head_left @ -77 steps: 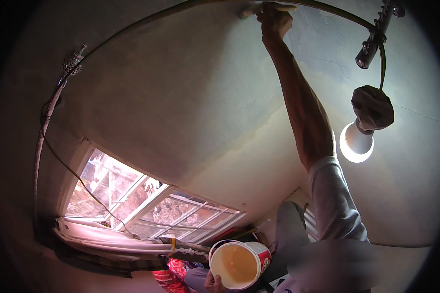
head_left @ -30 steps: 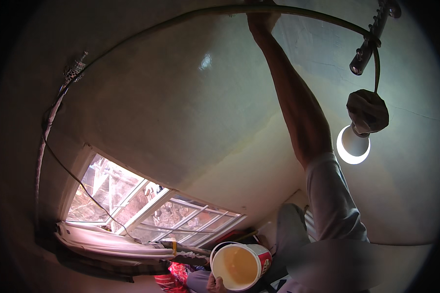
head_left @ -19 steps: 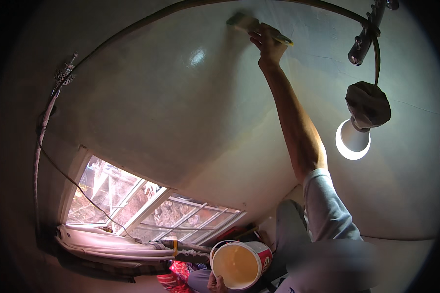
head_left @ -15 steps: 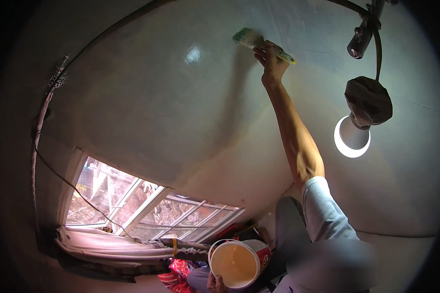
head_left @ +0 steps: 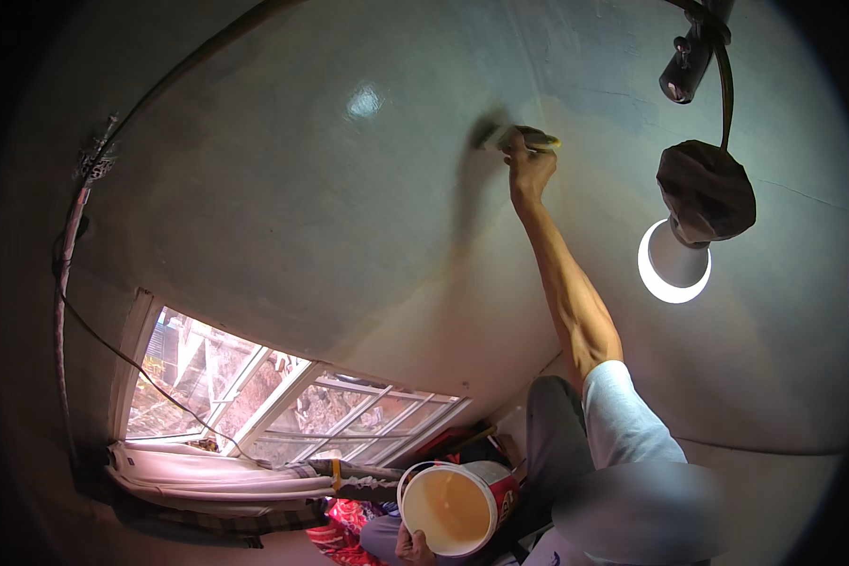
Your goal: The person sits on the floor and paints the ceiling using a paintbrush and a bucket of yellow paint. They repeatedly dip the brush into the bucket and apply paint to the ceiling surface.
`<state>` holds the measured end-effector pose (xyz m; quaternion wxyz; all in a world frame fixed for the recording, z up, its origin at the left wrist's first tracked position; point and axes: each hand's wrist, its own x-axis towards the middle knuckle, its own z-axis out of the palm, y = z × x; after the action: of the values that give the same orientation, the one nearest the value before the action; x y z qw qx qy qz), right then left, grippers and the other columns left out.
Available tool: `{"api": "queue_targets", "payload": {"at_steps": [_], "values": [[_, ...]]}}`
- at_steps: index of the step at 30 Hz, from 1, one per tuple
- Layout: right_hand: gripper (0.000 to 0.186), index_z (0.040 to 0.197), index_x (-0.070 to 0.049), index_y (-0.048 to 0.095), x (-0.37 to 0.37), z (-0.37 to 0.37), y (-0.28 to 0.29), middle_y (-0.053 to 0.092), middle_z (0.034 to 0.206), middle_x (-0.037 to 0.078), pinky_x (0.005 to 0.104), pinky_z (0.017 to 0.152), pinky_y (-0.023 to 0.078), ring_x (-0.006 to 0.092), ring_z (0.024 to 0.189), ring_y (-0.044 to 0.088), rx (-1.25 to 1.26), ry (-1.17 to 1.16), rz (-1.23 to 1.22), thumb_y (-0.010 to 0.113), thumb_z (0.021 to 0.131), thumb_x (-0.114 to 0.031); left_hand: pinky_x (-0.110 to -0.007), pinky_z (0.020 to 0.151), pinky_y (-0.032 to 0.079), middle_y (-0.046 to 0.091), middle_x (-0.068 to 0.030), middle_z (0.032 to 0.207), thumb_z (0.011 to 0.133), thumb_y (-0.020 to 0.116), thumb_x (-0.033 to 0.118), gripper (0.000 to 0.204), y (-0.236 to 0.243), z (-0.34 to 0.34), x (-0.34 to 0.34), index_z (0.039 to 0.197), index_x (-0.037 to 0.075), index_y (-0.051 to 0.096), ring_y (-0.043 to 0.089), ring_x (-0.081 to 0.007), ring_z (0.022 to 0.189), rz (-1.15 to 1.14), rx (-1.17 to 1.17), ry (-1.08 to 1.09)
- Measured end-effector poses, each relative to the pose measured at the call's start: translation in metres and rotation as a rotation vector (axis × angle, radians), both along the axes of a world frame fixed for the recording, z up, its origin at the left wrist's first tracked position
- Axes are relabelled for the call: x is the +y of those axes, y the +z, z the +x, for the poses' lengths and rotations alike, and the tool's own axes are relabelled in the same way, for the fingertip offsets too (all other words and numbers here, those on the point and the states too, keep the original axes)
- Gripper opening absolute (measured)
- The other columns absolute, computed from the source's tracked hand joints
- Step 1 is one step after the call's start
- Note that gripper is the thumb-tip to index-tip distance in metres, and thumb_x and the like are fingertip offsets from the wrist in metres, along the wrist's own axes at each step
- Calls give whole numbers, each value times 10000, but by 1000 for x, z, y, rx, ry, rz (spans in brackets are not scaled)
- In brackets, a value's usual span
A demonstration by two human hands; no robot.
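Observation:
With my right arm stretched up, my right hand (head_left: pixel 531 171) is closed around the handle of a paintbrush (head_left: pixel 541 141). The brush's bristle end lies at the pale painted surface (head_left: pixel 330 208), and a long shadow falls beside it; the bristles are dark and partly smeared. Low in the view, my left hand (head_left: pixel 413 547) grips the near rim of a white bucket (head_left: pixel 502 492) with a red label. Pale cream-yellow paint (head_left: pixel 451 509) shows inside it. Most of my left hand's fingers are hidden by the bucket.
A lit bulb (head_left: pixel 663 269) hangs at the right under a dark wrapped socket (head_left: pixel 706 191) and cable. A dark pipe (head_left: pixel 686 74) juts in above. At lower left is a white-framed window (head_left: pixel 297 391) with bundled curtains (head_left: pixel 222 476) under it. Cables run along the left.
My right hand and the paintbrush have moved down the painted surface, toward me. The left hand still holds the bucket in nearly the same place.

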<state>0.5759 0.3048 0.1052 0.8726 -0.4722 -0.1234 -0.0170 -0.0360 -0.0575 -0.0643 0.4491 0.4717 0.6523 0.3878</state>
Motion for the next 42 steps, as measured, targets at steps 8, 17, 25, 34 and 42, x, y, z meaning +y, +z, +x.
{"api": "queue_targets", "payload": {"at_steps": [8, 17, 25, 34, 42], "values": [[315, 1064, 82, 642, 8, -4, 143, 691, 960, 176, 332, 687, 607, 255, 771, 724, -173, 256, 412, 685, 879, -168, -258, 661, 450, 643, -39, 994, 1010, 550, 236, 365, -4, -6, -4, 1306, 23, 545, 558, -116, 801, -83, 70, 68], [368, 1156, 32, 596, -1, -25, 17, 680, 1011, 145, 358, 792, 592, 255, 873, 714, 155, 364, 431, 716, 886, -187, -294, 677, 454, 658, -95, 1070, 995, 501, 213, 384, 22, 11, -2, 1300, -12, 563, 564, -158, 814, -20, 279, -48], [291, 1118, 35, 617, -17, -28, -112, 680, 992, 152, 308, 698, 595, 213, 806, 706, 366, 274, 232, 684, 898, -143, -264, 616, 412, 657, -49, 995, 984, 559, 186, 354, 23, 18, -3, 1258, -33, 600, 504, -122, 719, -25, 174, 48], [177, 996, -12, 695, -7, 24, -134, 702, 944, 149, 360, 693, 540, 240, 811, 696, 108, -139, -330, 661, 857, -117, -340, 842, 473, 622, -144, 1174, 998, 510, 142, 387, 23, 11, -8, 1342, -35, 521, 570, -218, 986, -188, 146, 88], [202, 1002, 6, 721, 3, 40, -34, 724, 917, 148, 346, 708, 555, 208, 771, 710, 17, 58, -187, 656, 876, -138, -357, 905, 474, 643, -159, 1173, 941, 488, 79, 369, 28, 23, 1, 1273, -50, 582, 590, -260, 1029, -109, 256, 96]]}}
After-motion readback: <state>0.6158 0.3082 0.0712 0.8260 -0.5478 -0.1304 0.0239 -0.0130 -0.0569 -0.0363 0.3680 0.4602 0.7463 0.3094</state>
